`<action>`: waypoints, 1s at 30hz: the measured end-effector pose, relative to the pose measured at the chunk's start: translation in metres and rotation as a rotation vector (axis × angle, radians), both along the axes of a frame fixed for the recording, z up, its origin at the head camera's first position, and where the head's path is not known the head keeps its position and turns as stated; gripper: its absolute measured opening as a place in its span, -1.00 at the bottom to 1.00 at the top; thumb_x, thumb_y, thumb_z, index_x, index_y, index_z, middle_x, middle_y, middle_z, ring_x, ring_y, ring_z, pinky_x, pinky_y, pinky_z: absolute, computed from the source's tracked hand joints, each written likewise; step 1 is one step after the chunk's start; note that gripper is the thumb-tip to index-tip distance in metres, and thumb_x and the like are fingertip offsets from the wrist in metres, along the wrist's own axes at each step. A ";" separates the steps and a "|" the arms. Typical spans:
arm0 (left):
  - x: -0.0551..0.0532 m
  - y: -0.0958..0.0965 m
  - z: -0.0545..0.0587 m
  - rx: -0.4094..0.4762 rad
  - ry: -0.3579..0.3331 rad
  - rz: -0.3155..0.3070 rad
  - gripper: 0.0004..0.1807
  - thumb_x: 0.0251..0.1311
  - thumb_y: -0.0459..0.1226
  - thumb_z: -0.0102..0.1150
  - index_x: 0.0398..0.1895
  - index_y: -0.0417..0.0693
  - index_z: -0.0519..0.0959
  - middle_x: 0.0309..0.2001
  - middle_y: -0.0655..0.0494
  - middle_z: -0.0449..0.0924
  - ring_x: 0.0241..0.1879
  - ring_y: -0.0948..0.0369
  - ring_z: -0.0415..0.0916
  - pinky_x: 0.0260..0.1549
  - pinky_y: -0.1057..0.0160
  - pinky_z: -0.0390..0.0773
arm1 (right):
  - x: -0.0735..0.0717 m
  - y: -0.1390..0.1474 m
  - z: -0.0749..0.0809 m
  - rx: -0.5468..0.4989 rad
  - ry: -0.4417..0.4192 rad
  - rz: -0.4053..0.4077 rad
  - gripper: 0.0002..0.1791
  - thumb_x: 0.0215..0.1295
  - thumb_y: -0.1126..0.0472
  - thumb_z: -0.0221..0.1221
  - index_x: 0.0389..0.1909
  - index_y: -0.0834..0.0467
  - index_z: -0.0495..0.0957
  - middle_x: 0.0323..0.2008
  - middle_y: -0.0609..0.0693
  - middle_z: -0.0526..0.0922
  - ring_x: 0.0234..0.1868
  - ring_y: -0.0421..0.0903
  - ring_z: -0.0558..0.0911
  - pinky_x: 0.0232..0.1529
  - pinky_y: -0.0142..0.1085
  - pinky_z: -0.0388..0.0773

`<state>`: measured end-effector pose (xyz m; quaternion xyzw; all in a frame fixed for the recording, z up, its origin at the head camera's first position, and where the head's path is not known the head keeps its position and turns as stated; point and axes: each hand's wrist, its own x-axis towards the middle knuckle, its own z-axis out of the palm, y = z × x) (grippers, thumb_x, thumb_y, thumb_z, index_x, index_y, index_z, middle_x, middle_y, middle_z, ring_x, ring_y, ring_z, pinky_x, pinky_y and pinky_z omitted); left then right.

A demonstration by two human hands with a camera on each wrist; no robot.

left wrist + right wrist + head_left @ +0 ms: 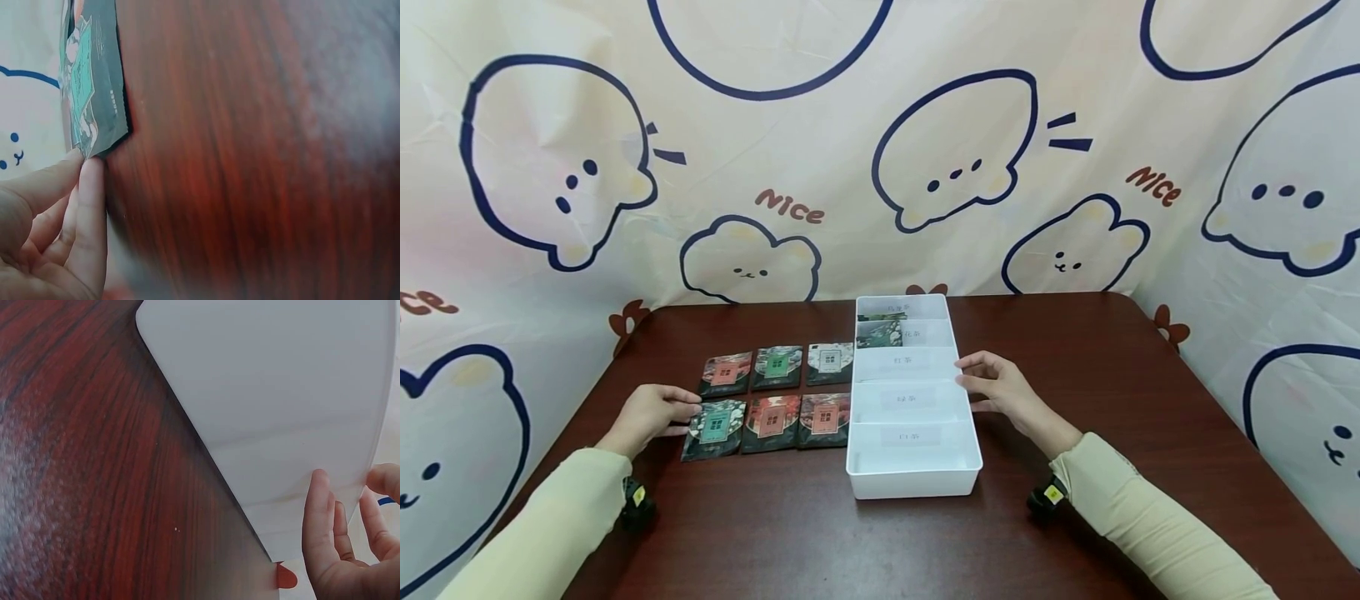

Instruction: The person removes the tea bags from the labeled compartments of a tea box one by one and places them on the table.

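Observation:
At the left end of the front row lies a teal-labelled tea packet (716, 427). My left hand (653, 417) pinches its near-left corner between thumb and fingertip; in the left wrist view the packet (100, 81) slants up from that pinch. A white divided box (916, 483) with labelled compartments stands to the right of the packets. My right hand (1003, 387) rests its fairly straight fingers on the box's right side, near the rim. In the right wrist view one fingertip (317, 481) touches the outer wall (269, 381).
More packets lie in two rows left of the box: red (772, 422), red (825, 420), red (727, 373), green (778, 367) and white-labelled (830, 363). Green packets (880, 334) stand in the two rear compartments. A patterned cloth (850, 167) hangs behind the brown table (760, 533).

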<state>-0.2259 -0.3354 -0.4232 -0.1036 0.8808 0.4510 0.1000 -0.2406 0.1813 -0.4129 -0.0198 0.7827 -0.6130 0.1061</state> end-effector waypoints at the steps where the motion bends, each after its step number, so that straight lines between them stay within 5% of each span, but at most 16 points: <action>1: 0.000 0.000 0.000 0.005 -0.001 -0.001 -0.67 0.30 -0.33 0.16 0.01 -0.44 0.53 -0.11 -0.20 0.61 -0.35 0.27 0.59 -0.32 0.18 0.71 | 0.000 0.000 0.000 -0.002 -0.001 -0.001 -0.60 0.29 0.20 0.24 0.10 0.23 0.46 -0.13 0.10 0.53 -0.21 -0.14 0.63 -0.20 -0.13 0.70; 30: -0.002 0.003 0.001 -0.020 -0.010 0.019 -0.68 0.29 -0.32 0.19 0.00 -0.39 0.54 -0.10 -0.18 0.61 -0.35 0.28 0.60 -0.31 0.16 0.71 | 0.000 0.000 0.001 -0.016 -0.007 0.003 -0.61 0.29 0.21 0.25 0.09 0.23 0.46 -0.11 0.11 0.52 -0.21 -0.12 0.62 -0.20 -0.13 0.70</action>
